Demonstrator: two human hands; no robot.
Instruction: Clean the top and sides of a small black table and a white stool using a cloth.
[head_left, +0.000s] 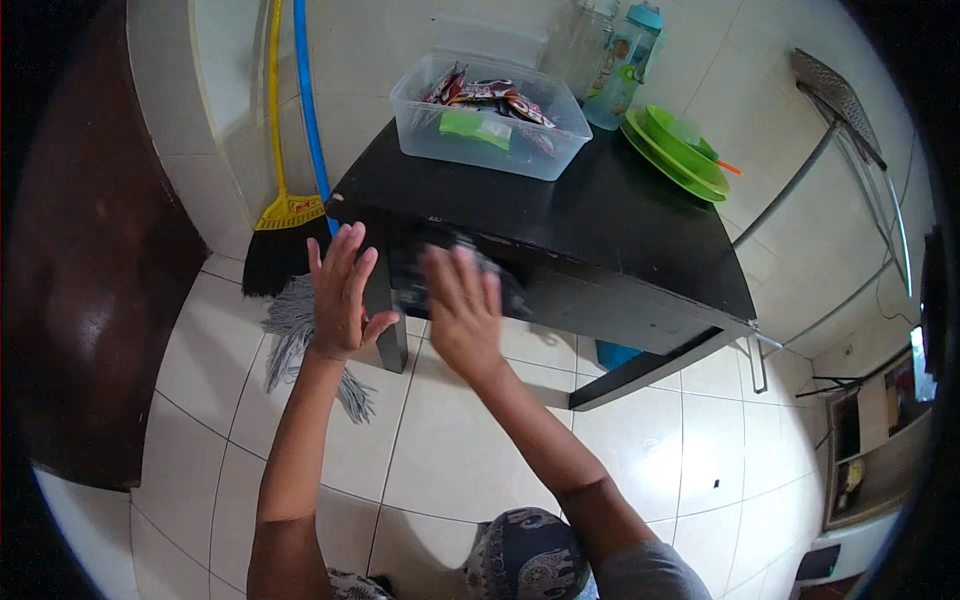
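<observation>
My left hand (343, 296) is raised with its fingers apart in front of the black table's left leg, holding nothing. To its right, my right hand (463, 304) is blurred by motion, palm down, in front of a dark, shiny item (510, 289) at the table's front opening. Whether the right hand touches that item cannot be told. Above both hands stands the black wooden table (480, 202). On it sits a clear plastic box (480, 157) holding dark red sachets (484, 91) and a green packet (475, 129).
Behind the box are a blue-lidded bottle (622, 67) and a clear container (577, 45). Green plates (675, 161) lie at the table's right. A yellow broom (289, 214) and a grey mop (289, 322) stand left. A blue object (616, 354) is beneath the table.
</observation>
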